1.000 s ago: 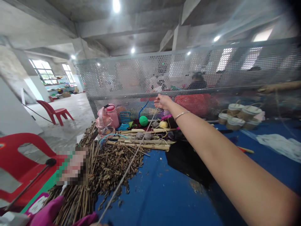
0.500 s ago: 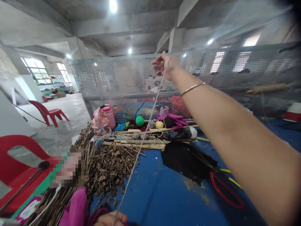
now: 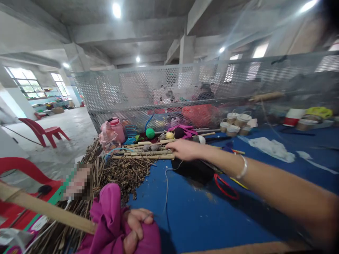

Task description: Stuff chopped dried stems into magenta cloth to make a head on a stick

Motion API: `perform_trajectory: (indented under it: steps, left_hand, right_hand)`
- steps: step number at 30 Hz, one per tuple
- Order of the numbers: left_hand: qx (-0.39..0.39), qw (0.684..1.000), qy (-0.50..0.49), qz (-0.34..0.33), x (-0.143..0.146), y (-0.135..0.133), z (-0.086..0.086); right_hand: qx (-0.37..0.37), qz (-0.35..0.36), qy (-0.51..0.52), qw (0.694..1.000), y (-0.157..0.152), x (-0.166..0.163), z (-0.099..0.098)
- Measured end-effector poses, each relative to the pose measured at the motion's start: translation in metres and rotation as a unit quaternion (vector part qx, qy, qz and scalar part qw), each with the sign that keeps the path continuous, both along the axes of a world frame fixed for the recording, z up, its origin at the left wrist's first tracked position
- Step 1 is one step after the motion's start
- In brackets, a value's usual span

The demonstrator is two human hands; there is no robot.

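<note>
My left hand (image 3: pixel 137 224) is at the bottom of the view, its fingers curled tightly over a bunched magenta cloth (image 3: pixel 108 206). Out of the cloth's left side runs a pale bamboo stick (image 3: pixel 47 210). A thin grey thread (image 3: pixel 166 183) lies slack over the blue tabletop, its upper end reaching the underside of my right hand (image 3: pixel 182 149). That hand is stretched forward, slightly blurred, fingers pressed together, over the near ends of several bamboo sticks (image 3: pixel 150 157). Beneath it lies a black cloth (image 3: pixel 189 173). Yellow yarn (image 3: pixel 170 135) is just beyond its fingertips.
Dried leaves and stalks (image 3: pixel 122 176) cover the table's left side. Behind are a pink bottle (image 3: pixel 119 130), green yarn ball (image 3: pixel 150 133) and perforated metal partition (image 3: pixel 127 91). Red-handled scissors (image 3: pixel 225 188), small buckets (image 3: pixel 235 121) and white stuffing (image 3: pixel 272 148) are to the right.
My right hand has come down from high in front of the partition to the bamboo sticks. The taut thread has gone slack. My left hand and the magenta cloth have risen into view.
</note>
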State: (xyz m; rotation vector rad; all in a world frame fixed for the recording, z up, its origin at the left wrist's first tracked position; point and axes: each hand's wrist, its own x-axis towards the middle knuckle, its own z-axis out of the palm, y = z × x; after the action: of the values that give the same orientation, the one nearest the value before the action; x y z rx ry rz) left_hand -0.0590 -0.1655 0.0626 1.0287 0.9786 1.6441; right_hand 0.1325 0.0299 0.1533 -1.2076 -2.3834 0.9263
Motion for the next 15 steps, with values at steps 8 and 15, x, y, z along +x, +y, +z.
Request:
perform_trajectory:
  steps: [8,15]
  left_hand:
    - [0.017,0.998,-0.006,-0.059,0.003,-0.020,0.015]
    - [-0.018,1.000,0.011,0.003,0.005,-0.010,-0.004]
  right_hand:
    - [-0.254,0.274,0.089,0.923,-0.119,0.019,-0.075]
    - [0.038,-0.024,0.180,0.983,-0.148,0.072,-0.022]
